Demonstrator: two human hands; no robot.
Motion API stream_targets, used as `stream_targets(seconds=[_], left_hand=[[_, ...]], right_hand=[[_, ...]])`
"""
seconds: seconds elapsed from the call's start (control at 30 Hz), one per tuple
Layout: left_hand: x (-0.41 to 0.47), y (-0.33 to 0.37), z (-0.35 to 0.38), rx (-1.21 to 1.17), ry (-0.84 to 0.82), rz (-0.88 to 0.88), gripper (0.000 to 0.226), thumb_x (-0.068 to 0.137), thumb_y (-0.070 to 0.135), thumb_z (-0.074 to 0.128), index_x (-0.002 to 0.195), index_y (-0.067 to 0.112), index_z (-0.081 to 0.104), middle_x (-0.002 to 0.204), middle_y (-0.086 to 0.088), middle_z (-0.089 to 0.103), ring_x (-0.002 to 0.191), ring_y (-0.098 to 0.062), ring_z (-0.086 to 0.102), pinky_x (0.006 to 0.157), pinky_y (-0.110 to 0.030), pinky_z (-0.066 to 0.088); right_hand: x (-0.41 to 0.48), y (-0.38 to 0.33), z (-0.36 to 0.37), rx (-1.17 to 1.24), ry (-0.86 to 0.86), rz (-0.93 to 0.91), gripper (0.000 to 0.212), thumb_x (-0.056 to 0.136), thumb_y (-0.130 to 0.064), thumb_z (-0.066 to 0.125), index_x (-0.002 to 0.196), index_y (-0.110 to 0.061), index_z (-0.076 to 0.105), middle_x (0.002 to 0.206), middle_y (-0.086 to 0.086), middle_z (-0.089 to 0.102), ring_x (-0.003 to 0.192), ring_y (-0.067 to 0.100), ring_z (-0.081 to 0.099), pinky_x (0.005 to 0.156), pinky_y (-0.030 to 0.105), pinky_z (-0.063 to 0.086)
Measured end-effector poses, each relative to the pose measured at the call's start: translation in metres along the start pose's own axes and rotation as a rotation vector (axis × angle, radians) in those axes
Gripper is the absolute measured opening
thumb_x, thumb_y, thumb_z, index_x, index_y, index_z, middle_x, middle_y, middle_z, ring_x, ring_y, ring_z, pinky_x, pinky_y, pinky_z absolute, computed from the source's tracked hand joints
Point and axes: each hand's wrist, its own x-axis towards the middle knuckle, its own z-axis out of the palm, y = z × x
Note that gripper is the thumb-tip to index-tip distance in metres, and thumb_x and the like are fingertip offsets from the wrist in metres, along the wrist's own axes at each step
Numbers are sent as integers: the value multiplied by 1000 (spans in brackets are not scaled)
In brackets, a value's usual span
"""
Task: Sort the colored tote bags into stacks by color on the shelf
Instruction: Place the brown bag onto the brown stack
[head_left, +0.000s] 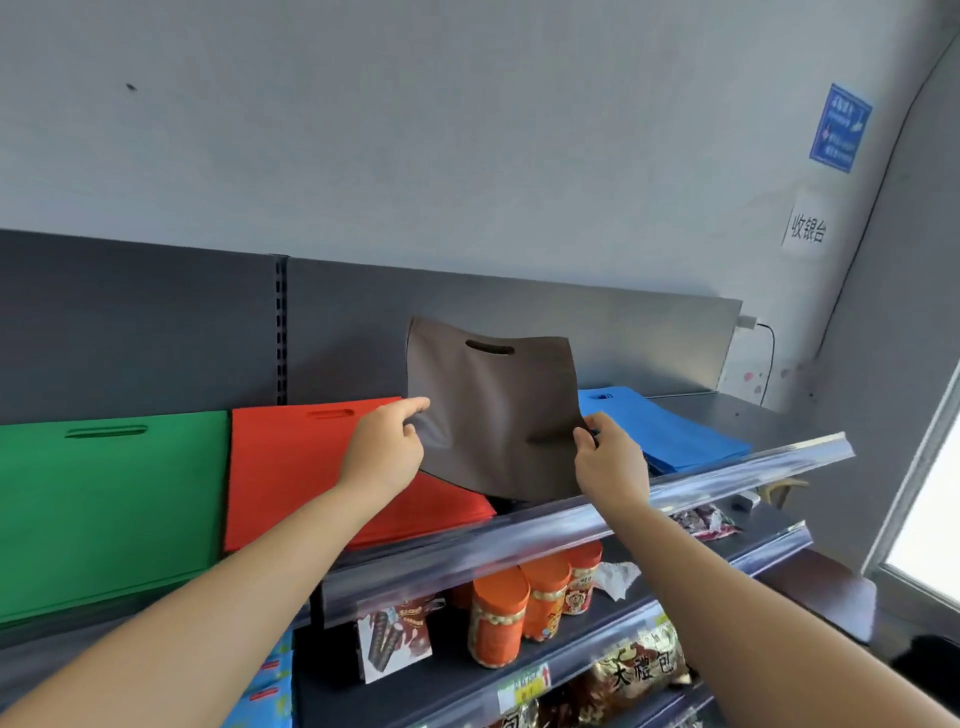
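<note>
Fingers of my left hand (383, 451) and right hand (613, 460) pinch the side edges of a brown non-woven tote bag (493, 410), held upright above the grey metal shelf (587, 519). Behind it I see red (291, 467), green (104, 509) and blue (660, 426) bag stacks lying flat.

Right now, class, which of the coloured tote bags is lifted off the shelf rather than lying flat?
The brown tote bag, pinched by the left hand and right hand; the others lie flat.
</note>
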Motion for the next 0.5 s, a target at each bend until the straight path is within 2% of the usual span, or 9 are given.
stream_targets(seconds=[0.13, 0.27, 0.4, 0.5], left_hand=[[23, 2, 33, 66, -37, 1, 48, 91, 1, 41, 133, 19, 57, 136, 1, 56, 126, -18, 50, 103, -29, 40], [36, 8, 62, 129, -66, -29, 47, 92, 4, 43, 135, 20, 55, 140, 3, 53, 131, -16, 45, 106, -29, 38], [36, 11, 88, 187, -90, -97, 47, 92, 10, 45, 136, 23, 53, 141, 5, 52, 130, -16, 47, 103, -35, 43], [34, 14, 103, 240, -110, -148, 46, 92, 14, 47, 137, 22, 52, 142, 6, 50, 132, -14, 45, 105, -33, 41]], right_hand=[[44, 22, 2, -44, 13, 22, 27, 100, -28, 42, 122, -20, 56, 108, 4, 66, 87, 24, 58, 73, 32, 45], [81, 46, 7, -108, -10, 32, 25, 101, -27, 41, 119, -21, 57, 105, 4, 66, 82, 23, 54, 69, 31, 43], [109, 67, 14, -162, -98, 10, 26, 101, -27, 41, 120, -20, 57, 108, 4, 65, 89, 25, 57, 72, 32, 45], [127, 80, 15, -213, -161, -14, 29, 101, -28, 41, 124, -19, 56, 113, 5, 64, 98, 26, 59, 72, 31, 43]])
